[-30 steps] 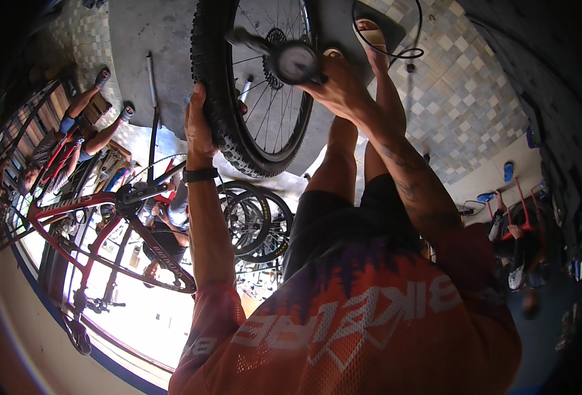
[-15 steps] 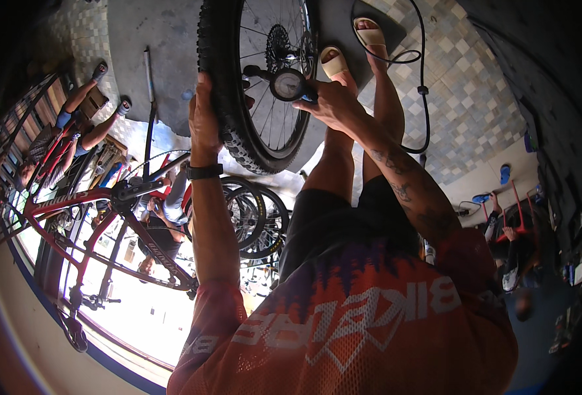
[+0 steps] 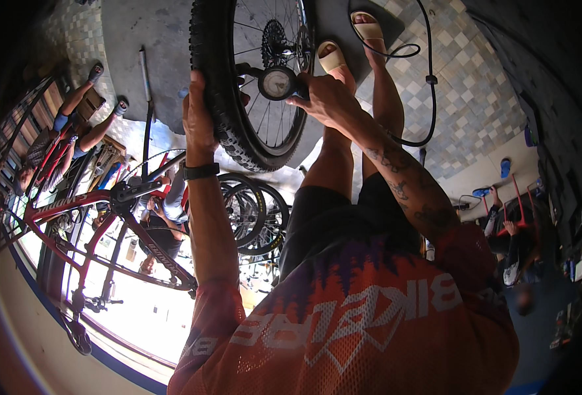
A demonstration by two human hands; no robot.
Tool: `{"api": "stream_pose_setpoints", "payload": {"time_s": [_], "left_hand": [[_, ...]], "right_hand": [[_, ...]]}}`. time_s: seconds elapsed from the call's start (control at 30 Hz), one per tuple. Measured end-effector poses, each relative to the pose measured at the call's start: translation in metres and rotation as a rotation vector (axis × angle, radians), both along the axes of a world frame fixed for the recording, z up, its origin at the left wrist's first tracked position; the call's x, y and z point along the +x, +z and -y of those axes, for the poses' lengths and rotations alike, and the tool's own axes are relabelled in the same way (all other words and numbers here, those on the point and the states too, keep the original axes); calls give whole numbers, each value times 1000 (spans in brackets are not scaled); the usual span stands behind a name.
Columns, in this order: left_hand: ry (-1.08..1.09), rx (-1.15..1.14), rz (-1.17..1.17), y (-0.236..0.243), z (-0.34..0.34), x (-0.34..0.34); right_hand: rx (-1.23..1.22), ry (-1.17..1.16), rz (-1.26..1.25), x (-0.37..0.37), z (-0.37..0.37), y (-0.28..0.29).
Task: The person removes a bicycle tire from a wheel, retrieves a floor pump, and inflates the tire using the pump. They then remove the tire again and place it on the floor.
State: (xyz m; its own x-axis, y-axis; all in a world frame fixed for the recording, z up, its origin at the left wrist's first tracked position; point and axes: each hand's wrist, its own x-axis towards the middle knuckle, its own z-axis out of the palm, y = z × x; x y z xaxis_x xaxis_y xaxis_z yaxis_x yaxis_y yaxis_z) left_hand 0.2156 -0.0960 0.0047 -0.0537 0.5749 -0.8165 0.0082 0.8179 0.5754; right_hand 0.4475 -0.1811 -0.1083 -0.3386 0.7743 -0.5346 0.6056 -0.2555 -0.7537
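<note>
White glare lower left, dark corners — edges bowed

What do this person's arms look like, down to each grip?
The left grip and right grip are bare, without gloves. A dark wristband is worn on the left; dark tattoos mark the right forearm. The sleeves are reddish and loose.

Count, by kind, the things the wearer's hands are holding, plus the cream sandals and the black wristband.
Wheel: 1
Gauge: 1
Sandals: 2
Wristband: 1
Total: 5
</note>
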Motion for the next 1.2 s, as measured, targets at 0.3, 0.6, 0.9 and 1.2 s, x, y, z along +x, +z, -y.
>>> {"api": "stream_pose_setpoints", "payload": {"time_s": [0.3, 0.6, 0.9, 1.2], "left_hand": [[39, 21, -6, -3, 2, 3], [5, 75, -82, -13, 14, 2], [39, 120, -7, -20, 14, 3], [36, 65, -34, -14, 13, 2]], "right_hand": [[176, -77, 10, 1, 5, 11], [249, -100, 63, 8, 15, 28], [143, 8, 148, 6, 14, 35], [259, -41, 148, 4, 17, 30]]}}
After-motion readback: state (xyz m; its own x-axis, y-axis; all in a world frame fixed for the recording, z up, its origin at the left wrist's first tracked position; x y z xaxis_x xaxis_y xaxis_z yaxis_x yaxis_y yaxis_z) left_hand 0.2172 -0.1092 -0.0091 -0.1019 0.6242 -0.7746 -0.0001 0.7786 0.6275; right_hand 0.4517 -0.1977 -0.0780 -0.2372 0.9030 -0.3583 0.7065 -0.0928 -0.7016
